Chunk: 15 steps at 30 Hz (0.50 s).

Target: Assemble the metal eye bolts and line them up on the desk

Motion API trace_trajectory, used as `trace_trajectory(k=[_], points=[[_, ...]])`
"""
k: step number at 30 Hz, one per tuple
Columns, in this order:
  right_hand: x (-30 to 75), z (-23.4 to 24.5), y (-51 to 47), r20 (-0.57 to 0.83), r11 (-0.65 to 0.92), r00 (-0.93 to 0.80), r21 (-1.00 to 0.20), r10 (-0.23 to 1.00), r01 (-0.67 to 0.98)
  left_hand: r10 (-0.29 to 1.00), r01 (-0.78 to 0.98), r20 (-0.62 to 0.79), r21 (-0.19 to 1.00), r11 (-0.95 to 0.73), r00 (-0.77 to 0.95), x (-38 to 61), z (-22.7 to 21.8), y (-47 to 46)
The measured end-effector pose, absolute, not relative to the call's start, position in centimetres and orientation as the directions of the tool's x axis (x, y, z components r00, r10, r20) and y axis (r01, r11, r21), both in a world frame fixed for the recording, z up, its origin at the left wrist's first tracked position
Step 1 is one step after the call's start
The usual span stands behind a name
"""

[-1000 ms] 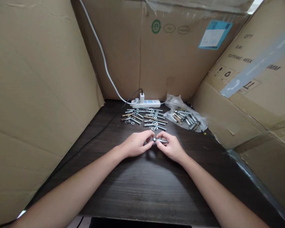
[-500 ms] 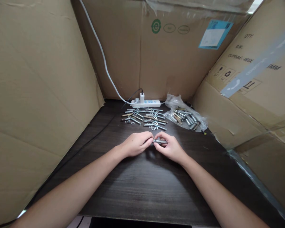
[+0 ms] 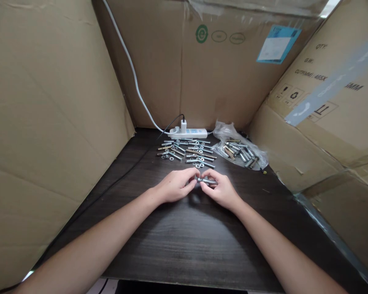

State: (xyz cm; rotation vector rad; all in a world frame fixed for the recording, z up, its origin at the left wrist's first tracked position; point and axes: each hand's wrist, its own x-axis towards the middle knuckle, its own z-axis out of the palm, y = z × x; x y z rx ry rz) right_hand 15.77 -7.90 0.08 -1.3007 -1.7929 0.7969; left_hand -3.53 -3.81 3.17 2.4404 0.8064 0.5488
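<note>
I've right hand point(image 3: 222, 190) pinching bolt point(image 3: 209, 181) nearside of power strip point(image 3: 196, 133); left hand point(image 3: 174, 187) grip unclear; likely end-fitting, next needs steady twist.

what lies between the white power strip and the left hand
Loose bolts and washers lie there on the dark tabletop, between the white power strip and the left hand, as the head view shows.

a dark table point(image 3: 199, 245), closed in on three sides by a plain cardboard left wall point(image 3: 49, 102), a cardboard back wall point(image 3: 221, 81) with green logo point(image 3: 201, 34) and blue-and-white label point(image 3: 278, 44), and a cardboard right wall point(image 3: 313, 143) with black print point(image 3: 304, 74) and shiny tape point(image 3: 334, 81). a top-right gap point(image 3: 329, 8) is bright.
</note>
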Motion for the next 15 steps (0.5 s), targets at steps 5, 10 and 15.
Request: trace_trajectory(k=[5,10,15], points=[[15.81,0.14,-7.96,0.219,0.285,-0.191,-0.838,0.957,0.465,0.629,0.438,0.201,0.563,-0.701,0.751,-3.55,2.87,-3.63],[15.91,0.43,-8.02,0.21,0.285,-0.215,-0.86,0.954,0.424,0.611,0.425,0.214,0.546,-0.722,0.763,-3.51,2.64,-3.46],[15.83,0.65,-8.06,0.18,0.262,-0.247,-0.897,0.952,0.357,0.595,0.414,0.227,0.532,-0.739,0.771,-3.53,2.55,-3.38]])
